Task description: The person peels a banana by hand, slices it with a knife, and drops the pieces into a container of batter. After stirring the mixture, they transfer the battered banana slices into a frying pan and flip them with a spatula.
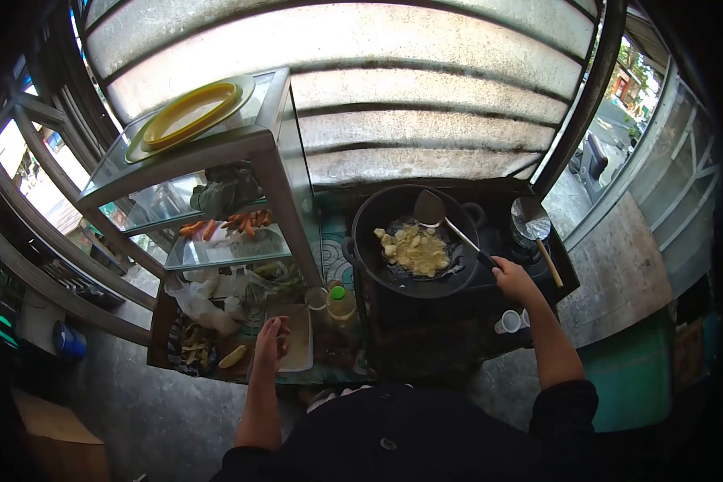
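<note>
My right hand (pixel 512 278) is wrapped round the dark handle of a long metal spatula (pixel 430 209). Its broad blade rests inside a black wok (pixel 368 269), at the far side. Pale yellow battered pieces (pixel 414 249) lie clumped in dark oil at the wok's middle, just nearer to me than the blade. My left hand (pixel 271 345) hovers by a white rectangular tub (pixel 300 333) holding pale liquid. Its fingers are loosely bent and apart, with nothing seen in them. A bottle with a green cap (pixel 340 304) stands beyond the tub.
A glass display case (pixel 277 153) with orange-red food inside rises at the left, plates (pixel 186 115) on top. Peels and a peeled banana (pixel 233 356) lie front left. Right of the wok sits a foil-covered pot (pixel 530 218) with a wooden-handled tool. Small cups (pixel 508 322) stand near my right forearm.
</note>
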`<control>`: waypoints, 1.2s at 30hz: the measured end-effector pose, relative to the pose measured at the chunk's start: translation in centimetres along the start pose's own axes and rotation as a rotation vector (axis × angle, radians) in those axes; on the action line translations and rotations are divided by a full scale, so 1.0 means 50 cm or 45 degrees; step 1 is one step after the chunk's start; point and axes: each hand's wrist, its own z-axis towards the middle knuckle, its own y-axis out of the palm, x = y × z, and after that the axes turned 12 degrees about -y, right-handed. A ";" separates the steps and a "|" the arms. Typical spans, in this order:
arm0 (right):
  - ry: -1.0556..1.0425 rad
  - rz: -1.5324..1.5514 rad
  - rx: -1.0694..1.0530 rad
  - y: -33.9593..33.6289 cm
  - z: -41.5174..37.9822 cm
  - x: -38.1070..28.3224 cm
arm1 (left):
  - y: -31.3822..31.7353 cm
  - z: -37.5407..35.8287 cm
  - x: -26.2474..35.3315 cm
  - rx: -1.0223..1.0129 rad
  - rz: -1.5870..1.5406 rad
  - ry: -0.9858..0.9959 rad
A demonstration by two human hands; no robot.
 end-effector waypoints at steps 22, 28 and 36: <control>0.445 0.777 -0.463 0.000 -0.031 -0.073 | -0.029 0.013 -0.002 -0.009 -0.078 -0.031; 0.232 0.464 -0.309 -0.026 -0.089 -0.063 | -0.052 0.020 0.001 0.002 -0.093 -0.006; 0.035 -0.188 -0.253 -0.039 -0.145 -0.145 | -0.071 0.021 0.005 -0.027 -0.095 -0.026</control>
